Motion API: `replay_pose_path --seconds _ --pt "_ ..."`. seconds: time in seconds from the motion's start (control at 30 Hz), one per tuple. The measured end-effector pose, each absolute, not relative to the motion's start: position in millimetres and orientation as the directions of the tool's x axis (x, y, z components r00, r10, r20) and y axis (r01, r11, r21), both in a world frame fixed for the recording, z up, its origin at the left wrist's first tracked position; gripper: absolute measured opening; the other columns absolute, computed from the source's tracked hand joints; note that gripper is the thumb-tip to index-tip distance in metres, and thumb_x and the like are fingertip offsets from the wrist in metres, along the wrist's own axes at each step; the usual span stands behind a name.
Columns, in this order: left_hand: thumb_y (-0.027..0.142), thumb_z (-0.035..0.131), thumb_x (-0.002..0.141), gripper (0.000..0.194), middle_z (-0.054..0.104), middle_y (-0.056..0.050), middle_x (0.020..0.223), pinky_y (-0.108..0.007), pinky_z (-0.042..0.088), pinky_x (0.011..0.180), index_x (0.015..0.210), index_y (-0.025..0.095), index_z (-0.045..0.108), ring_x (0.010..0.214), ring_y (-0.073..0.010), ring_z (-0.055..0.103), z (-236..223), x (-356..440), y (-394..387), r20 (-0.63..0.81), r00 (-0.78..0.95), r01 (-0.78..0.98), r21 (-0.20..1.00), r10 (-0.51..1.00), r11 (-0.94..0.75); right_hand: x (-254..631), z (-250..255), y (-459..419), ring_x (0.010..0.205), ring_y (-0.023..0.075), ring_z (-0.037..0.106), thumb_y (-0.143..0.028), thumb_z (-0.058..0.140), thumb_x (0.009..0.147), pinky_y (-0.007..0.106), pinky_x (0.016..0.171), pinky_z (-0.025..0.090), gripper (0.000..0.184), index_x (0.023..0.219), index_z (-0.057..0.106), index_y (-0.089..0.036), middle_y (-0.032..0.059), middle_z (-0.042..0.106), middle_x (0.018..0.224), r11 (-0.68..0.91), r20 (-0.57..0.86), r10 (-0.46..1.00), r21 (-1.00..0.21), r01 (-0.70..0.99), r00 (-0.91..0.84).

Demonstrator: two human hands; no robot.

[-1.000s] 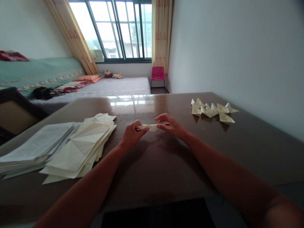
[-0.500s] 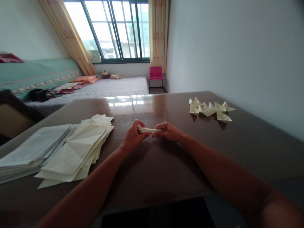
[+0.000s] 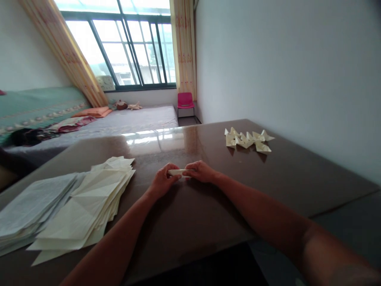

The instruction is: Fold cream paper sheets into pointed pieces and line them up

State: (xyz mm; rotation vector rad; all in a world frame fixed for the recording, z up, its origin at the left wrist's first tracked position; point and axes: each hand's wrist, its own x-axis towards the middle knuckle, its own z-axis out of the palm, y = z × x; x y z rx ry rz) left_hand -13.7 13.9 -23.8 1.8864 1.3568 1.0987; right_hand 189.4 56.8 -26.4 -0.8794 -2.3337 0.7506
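Note:
A small folded piece of cream paper (image 3: 177, 172) is held level between my two hands, just above the brown table. My left hand (image 3: 163, 180) pinches its left end, thumb on the near side and fingers curled behind. At its right end, my right hand (image 3: 201, 171) grips with the thumb laid across the front. The fingers partly cover the paper, so its full shape is hidden. To the left lies a stack of creased cream paper sheets (image 3: 91, 186). Several folded paper boat-like shapes (image 3: 245, 140) sit together at the table's far right.
A thicker pile of greyish papers (image 3: 35, 198) lies at the left, beside the creased sheets. The glossy brown table (image 3: 202, 214) ends near a white wall (image 3: 268, 67) on the right. Beyond it are a bed (image 3: 149, 117) and a pink chair (image 3: 185, 101).
The head view has shifted, so the scene sits lower and further left. My right thumb has moved left along the folded paper, and the hands are closer together.

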Motion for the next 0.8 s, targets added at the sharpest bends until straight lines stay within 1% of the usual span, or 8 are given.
replay_pose_path --seconds 0.1,0.2,0.33,0.47,0.57,0.67,0.73,0.8 --pt "0.040 0.071 0.067 0.032 0.065 0.001 0.070 -0.025 0.048 0.058 0.088 0.018 0.060 0.063 -0.0145 0.060 -30 -21 21 0.205 0.159 0.364 0.897 0.966 -0.250 186 -27 58 0.058 0.0087 0.047 -0.042 0.052 0.087 0.020 0.057 0.032 0.032 0.074 0.067 -0.016 -0.0026 0.060 0.062 0.643 0.321 0.730 -0.622 0.447 -0.603" --pt "0.041 0.074 0.064 0.033 0.065 0.001 0.066 -0.025 0.048 0.057 0.082 0.017 0.061 0.061 -0.0145 0.060 -30 -25 24 0.154 0.162 0.311 0.929 0.975 -0.199 183 -29 57 0.059 0.0090 0.050 -0.043 0.051 0.088 0.020 0.059 0.033 0.034 0.072 0.064 -0.017 -0.0027 0.061 0.063 0.622 0.310 0.743 -0.647 0.441 -0.594" --pt "0.042 0.076 0.060 0.034 0.063 0.002 0.062 -0.023 0.046 0.054 0.076 0.017 0.061 0.057 -0.0125 0.058 -25 -27 24 0.166 0.137 0.276 0.941 0.977 -0.198 179 -33 56 0.059 0.0091 0.051 -0.048 0.051 0.087 0.019 0.059 0.036 0.037 0.071 0.061 -0.016 -0.0030 0.061 0.061 0.537 0.262 0.776 -0.752 0.383 -0.574" --pt "0.046 0.076 0.058 0.038 0.063 0.001 0.062 -0.025 0.049 0.054 0.077 0.017 0.061 0.058 -0.0145 0.060 -25 -34 27 0.188 0.112 0.280 0.936 0.976 -0.212 177 -35 60 0.063 0.0096 0.052 -0.046 0.056 0.084 0.019 0.062 0.038 0.032 0.077 0.062 -0.015 -0.0018 0.062 0.067 0.484 0.266 0.809 -0.807 0.338 -0.525" --pt "0.045 0.073 0.062 0.046 0.066 -0.001 0.070 -0.027 0.051 0.059 0.095 0.016 0.061 0.064 -0.0158 0.062 -28 -38 29 0.173 0.169 0.345 0.912 0.970 -0.223 182 -32 61 0.062 0.0095 0.050 -0.039 0.055 0.084 0.020 0.061 0.038 0.026 0.081 0.065 -0.015 -0.0021 0.060 0.066 0.489 0.242 0.798 -0.796 0.357 -0.552" --pt "0.039 0.073 0.061 0.064 0.066 -0.005 0.099 -0.031 0.053 0.070 0.118 0.019 0.052 0.080 -0.0179 0.064 -30 -36 28 0.234 0.243 0.369 0.875 0.941 -0.313 193 -28 54 0.067 0.0110 0.054 -0.029 0.063 0.078 0.022 0.065 0.041 0.018 0.089 0.066 -0.016 -0.0011 0.062 0.074 0.536 0.274 0.793 -0.738 0.410 -0.545" --pt "0.036 0.072 0.061 0.063 0.063 -0.007 0.109 -0.032 0.053 0.071 0.118 0.020 0.051 0.084 -0.0182 0.063 -33 -33 27 0.253 0.295 0.388 0.849 0.921 -0.358 205 -28 47 0.072 0.0120 0.057 -0.023 0.067 0.072 0.024 0.070 0.044 0.028 0.100 0.063 -0.018 0.0003 0.064 0.086 0.548 0.296 0.794 -0.726 0.414 -0.532" --pt "0.031 0.072 0.060 0.056 0.062 -0.006 0.108 -0.030 0.053 0.071 0.113 0.021 0.054 0.085 -0.0171 0.061 -35 -32 26 0.264 0.325 0.432 0.813 0.908 -0.391 218 -30 41 0.071 0.0120 0.058 -0.019 0.069 0.068 0.025 0.069 0.047 0.046 0.112 0.057 -0.019 0.0012 0.064 0.091 0.483 0.251 0.826 -0.777 0.404 -0.506"
